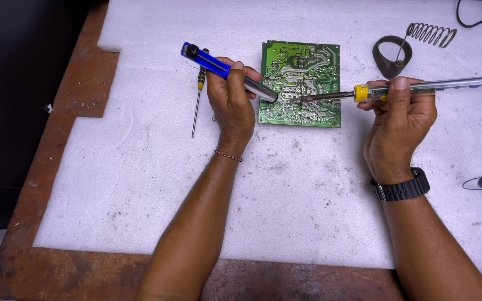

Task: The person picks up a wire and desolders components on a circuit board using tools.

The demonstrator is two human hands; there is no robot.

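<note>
The left hand (pixel 231 103) is clenching a blue suction pump (pixel 224 71) and the right hand (pixel 400 122) a clear-handled soldering iron (pixel 419 87), both metal tips meeting on the flat green circuit board (pixel 301 83).

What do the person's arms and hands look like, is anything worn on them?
Both forearms are bare, with no sleeves in view and no gloves. The left hand has a thin beaded bracelet around its wrist. The right hand has a black wristwatch with a ridged band on its wrist. No rings are visible.

Both forearms reach up from the lower edge of the frame; left hand (pixel 231 100) and right hand (pixel 400 125) are each curled in a fist-like grip, fingers (pixel 395 85) wrapped closed, mid-frame.
</note>
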